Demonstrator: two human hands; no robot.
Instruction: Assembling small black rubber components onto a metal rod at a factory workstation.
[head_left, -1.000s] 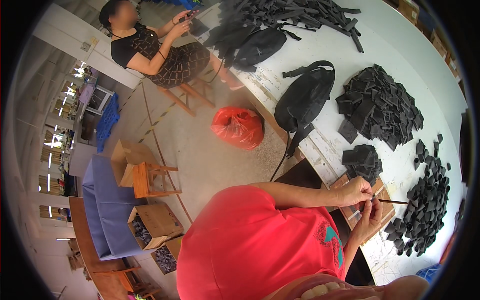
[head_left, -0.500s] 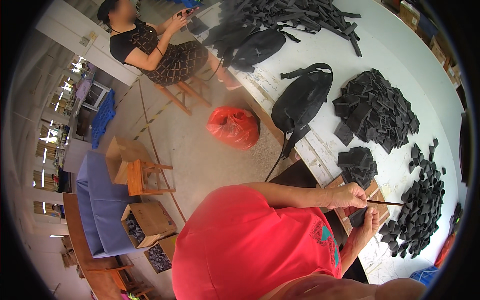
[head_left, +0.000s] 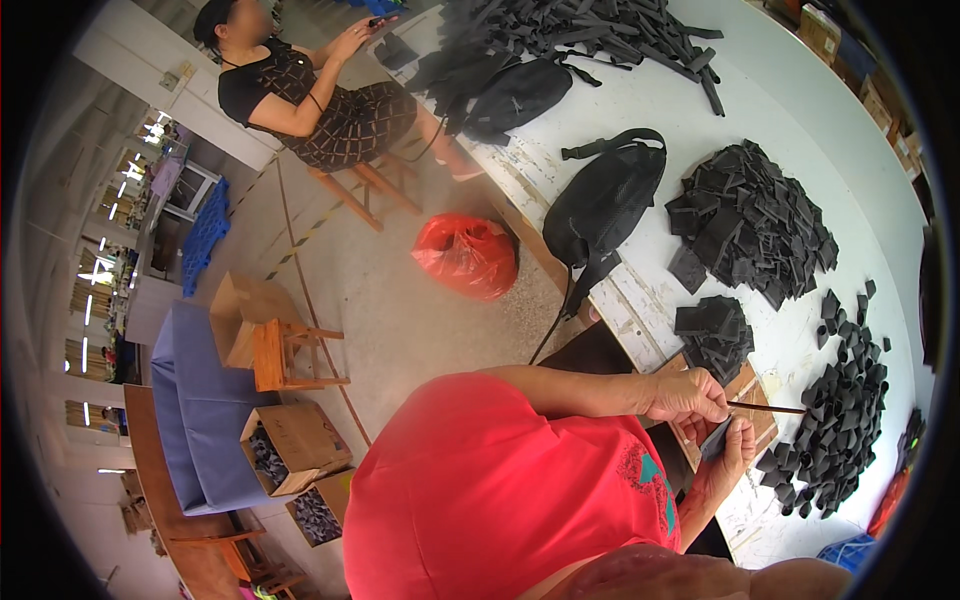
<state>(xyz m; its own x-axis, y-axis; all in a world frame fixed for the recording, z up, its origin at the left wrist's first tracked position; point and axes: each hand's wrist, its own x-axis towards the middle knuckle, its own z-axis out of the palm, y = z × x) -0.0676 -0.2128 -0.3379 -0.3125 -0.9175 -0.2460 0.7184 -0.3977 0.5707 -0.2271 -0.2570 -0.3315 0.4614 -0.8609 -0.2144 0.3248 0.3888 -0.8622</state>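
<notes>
My left hand (head_left: pixel 690 394) is closed at the table's edge. A thin dark stick (head_left: pixel 765 407) runs out from its fingers toward a heap of small folded black pieces (head_left: pixel 835 415). Just below it, my right hand (head_left: pixel 737 445) pinches a small dark grey fabric piece (head_left: pixel 714 440), close against the left fingers. Both hands are over a wooden board (head_left: pixel 752 388) at the table's edge. Beside the board, near my left hand, lies a small stack of flat black pieces (head_left: pixel 714 330). The fingertips on the far side of the fabric are partly hidden.
On the white table (head_left: pixel 790 105) are a larger black pile (head_left: pixel 752 215), two black bags (head_left: pixel 607 200) and black strips (head_left: pixel 600 30). A red plastic bag (head_left: pixel 467 257) is on the floor. Another person (head_left: pixel 300 100) sits on a stool, holding a dark handheld object.
The fabric piece has turned in my right hand and shows a lighter face. My left hand has shifted very slightly left. The seated person's hands have moved a little.
</notes>
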